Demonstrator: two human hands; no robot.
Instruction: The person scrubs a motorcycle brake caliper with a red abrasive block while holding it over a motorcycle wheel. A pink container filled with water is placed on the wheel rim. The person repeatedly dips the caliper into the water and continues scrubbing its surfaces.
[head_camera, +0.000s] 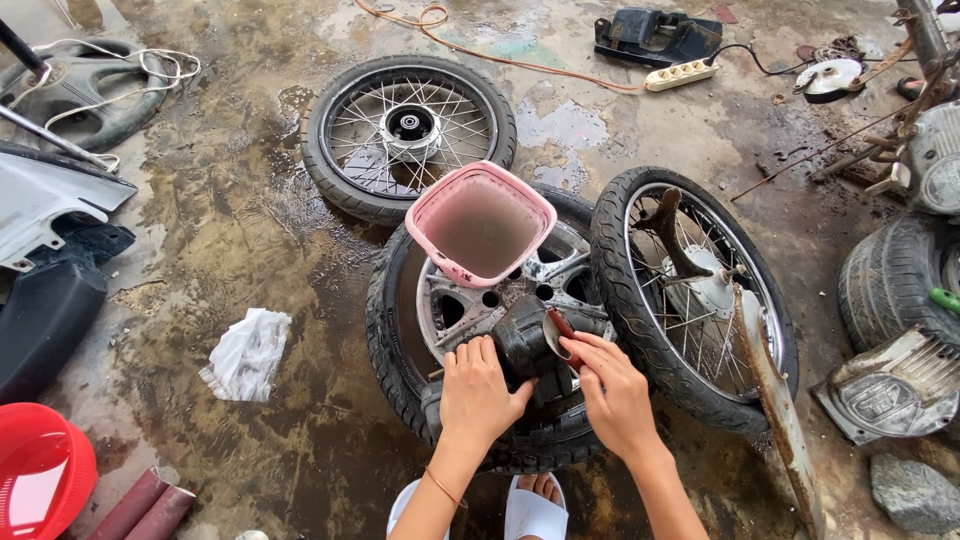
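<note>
My left hand (478, 392) grips a greasy black engine part (527, 340) that rests on an alloy motorcycle wheel (400, 310) lying flat on the floor. My right hand (612, 392) is at the part's right side, fingers closed on a small reddish-brown piece (560, 327) at its top. A pink square plastic tub (480, 222) with murky liquid sits on the wheel just beyond the part. A spoked wheel (690, 290) with a rusty fork leg leans against the alloy wheel's right side.
Another spoked wheel (408, 132) lies farther back. A crumpled white rag (247, 352) is on the wet concrete to the left, a red basket (40, 480) at bottom left, an engine cover (892, 385) and tyre at right, a power strip (682, 74) at the back.
</note>
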